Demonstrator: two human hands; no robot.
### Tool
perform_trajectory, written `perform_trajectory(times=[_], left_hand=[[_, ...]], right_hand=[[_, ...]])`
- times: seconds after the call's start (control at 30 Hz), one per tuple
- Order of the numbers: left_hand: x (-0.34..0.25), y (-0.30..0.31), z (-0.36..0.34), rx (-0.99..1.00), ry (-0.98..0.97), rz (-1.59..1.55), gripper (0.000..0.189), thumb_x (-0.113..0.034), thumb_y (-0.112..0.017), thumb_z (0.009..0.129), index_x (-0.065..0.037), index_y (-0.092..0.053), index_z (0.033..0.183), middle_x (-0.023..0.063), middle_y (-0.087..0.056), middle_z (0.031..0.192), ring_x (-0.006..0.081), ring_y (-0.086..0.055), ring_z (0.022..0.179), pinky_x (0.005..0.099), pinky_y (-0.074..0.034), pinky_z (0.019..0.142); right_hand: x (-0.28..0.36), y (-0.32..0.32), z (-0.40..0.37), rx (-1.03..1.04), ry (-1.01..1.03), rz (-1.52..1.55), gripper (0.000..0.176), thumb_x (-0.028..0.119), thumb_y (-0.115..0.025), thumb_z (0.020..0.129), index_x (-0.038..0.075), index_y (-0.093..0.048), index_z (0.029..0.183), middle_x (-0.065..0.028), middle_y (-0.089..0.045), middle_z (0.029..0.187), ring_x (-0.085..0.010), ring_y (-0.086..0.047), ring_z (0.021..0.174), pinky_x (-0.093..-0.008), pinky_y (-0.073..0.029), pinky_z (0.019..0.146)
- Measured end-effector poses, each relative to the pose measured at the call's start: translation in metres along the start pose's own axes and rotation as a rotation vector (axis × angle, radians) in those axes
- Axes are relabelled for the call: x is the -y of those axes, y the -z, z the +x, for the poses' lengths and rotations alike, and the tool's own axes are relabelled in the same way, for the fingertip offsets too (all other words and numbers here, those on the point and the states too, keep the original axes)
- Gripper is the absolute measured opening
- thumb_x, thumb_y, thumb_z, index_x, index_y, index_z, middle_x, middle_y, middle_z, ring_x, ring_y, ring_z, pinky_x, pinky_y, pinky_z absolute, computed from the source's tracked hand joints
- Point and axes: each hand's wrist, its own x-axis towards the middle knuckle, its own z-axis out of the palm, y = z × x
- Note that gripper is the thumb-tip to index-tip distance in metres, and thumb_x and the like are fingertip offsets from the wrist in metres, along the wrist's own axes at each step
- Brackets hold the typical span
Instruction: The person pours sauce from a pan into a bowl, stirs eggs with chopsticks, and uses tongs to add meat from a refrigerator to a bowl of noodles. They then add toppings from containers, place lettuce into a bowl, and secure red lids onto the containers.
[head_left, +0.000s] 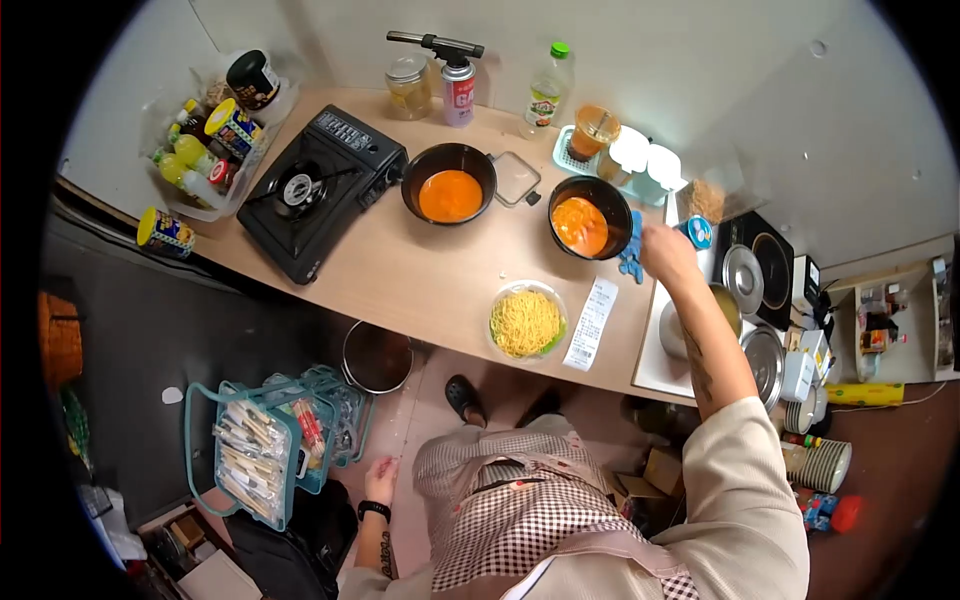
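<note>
My right hand (666, 250) reaches to the right of a black pot (625, 205) with orange-red sauce and pieces in it. Its fingers look curled, next to a crumpled blue cloth or glove (630, 262); what they hold, if anything, is hidden. A second black pot (410, 180) with smooth orange sauce stands further left. Nearer me are a clear bowl of yellow noodles (526, 322) over something green and a printed receipt (592, 325). My left hand (380, 482) hangs low by my side, fingers loosely apart, holding nothing.
A portable gas stove (325, 185) sits at the left beside a bin of bottles (205, 205). Behind are a blowtorch canister (459, 92), a jar (408, 88), a bottle (547, 92) and a small tray of cups (562, 150). Bags (250, 455) and a bucket (378, 358) are on the floor.
</note>
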Motion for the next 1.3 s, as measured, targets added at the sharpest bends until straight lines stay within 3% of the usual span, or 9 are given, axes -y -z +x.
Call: perform_trajectory(times=[0.23,0.37,0.6,0.7,0.83,0.97,1.07,1.2,1.3], left_hand=[[0.052,-0.031,0.024,0.09,0.003,0.161,0.027,-0.025,-0.068,0.094,-0.005,-0.066,0.113,0.005,-0.068,0.093,0.0138,-0.063,0.081,0.0281,-0.051,0.07],[0.038,-0.083,0.009,0.047,0.109,0.001,0.03,-0.023,-0.066,0.094,-0.004,-0.066,0.117,0.0086,-0.068,0.1,0.0158,-0.063,0.084,0.03,-0.053,0.074],[-0.016,-0.143,-0.003,0.038,0.096,0.229,0.032,-0.024,-0.068,0.093,-0.002,-0.068,0.115,0.0079,-0.07,0.099,0.0158,-0.063,0.08,0.0294,-0.052,0.072],[-0.024,-0.143,0.015,0.14,0.219,0.182,0.032,-0.026,-0.069,0.093,-0.003,-0.067,0.114,0.0063,-0.07,0.097,0.0139,-0.063,0.078,0.0275,-0.051,0.069],[-0.007,-0.116,0.058,0.15,0.116,0.149,0.031,-0.027,-0.068,0.094,-0.005,-0.066,0.116,0.0041,-0.068,0.096,0.0135,-0.063,0.081,0.0278,-0.05,0.07],[-0.027,-0.103,0.054,0.116,0.145,0.12,0.029,-0.027,-0.067,0.095,-0.003,-0.066,0.112,0.0034,-0.068,0.094,0.0142,-0.063,0.082,0.0291,-0.05,0.071],[-0.024,-0.101,0.061,0.091,0.126,0.095,0.027,-0.026,-0.067,0.095,-0.003,-0.067,0.111,0.0036,-0.068,0.09,0.0141,-0.063,0.079,0.0289,-0.05,0.069],[0.001,-0.091,0.059,0.155,0.168,0.108,0.025,-0.024,-0.067,0.094,-0.004,-0.068,0.109,0.004,-0.068,0.088,0.014,-0.063,0.077,0.0285,-0.051,0.067],[0.017,-0.091,0.065,0.173,0.111,0.123,0.026,-0.023,-0.065,0.093,-0.004,-0.069,0.112,0.0062,-0.071,0.091,0.0153,-0.065,0.08,0.0297,-0.053,0.07]], right_hand=[[-0.008,-0.001,0.024,-0.018,0.047,-0.003,0.016,0.012,-0.058,0.081,0.002,-0.07,0.085,-0.0202,-0.071,0.086,-0.0371,-0.07,0.083,-0.0445,-0.057,0.073],[-0.02,0.013,0.008,0.088,0.151,-0.041,0.015,0.012,-0.059,0.081,0.002,-0.071,0.084,-0.0195,-0.07,0.082,-0.0363,-0.071,0.079,-0.0446,-0.057,0.073],[-0.03,0.032,0.012,0.124,0.221,-0.068,0.016,0.012,-0.054,0.086,0.004,-0.068,0.083,-0.0164,-0.07,0.077,-0.0342,-0.07,0.073,-0.0442,-0.056,0.068],[-0.025,0.003,0.031,-0.064,0.273,0.034,0.018,0.009,-0.053,0.087,0.005,-0.068,0.077,-0.0166,-0.069,0.078,-0.0342,-0.069,0.072,-0.0441,-0.056,0.068],[-0.024,0.037,0.014,0.189,0.115,-0.071,0.015,0.011,-0.057,0.082,0.006,-0.07,0.079,-0.0173,-0.071,0.081,-0.033,-0.071,0.08,-0.0434,-0.057,0.071],[-0.022,0.008,0.033,-0.029,0.163,0.058,0.015,0.008,-0.056,0.083,0.006,-0.07,0.08,-0.0163,-0.069,0.077,-0.0356,-0.07,0.076,-0.0436,-0.057,0.07],[-0.014,0.039,0.013,0.176,0.087,-0.073,0.015,0.008,-0.056,0.082,0.006,-0.071,0.081,-0.0172,-0.07,0.081,-0.0351,-0.07,0.077,-0.0441,-0.057,0.07],[-0.012,0.014,0.032,0.013,0.143,0.018,0.019,0.009,-0.053,0.084,0.005,-0.07,0.09,-0.0169,-0.071,0.082,-0.0354,-0.07,0.078,-0.0452,-0.056,0.073],[-0.011,0.041,0.018,0.165,0.113,-0.06,0.02,0.006,-0.051,0.086,0.005,-0.07,0.09,-0.0171,-0.07,0.078,-0.036,-0.069,0.075,-0.0458,-0.055,0.073]])
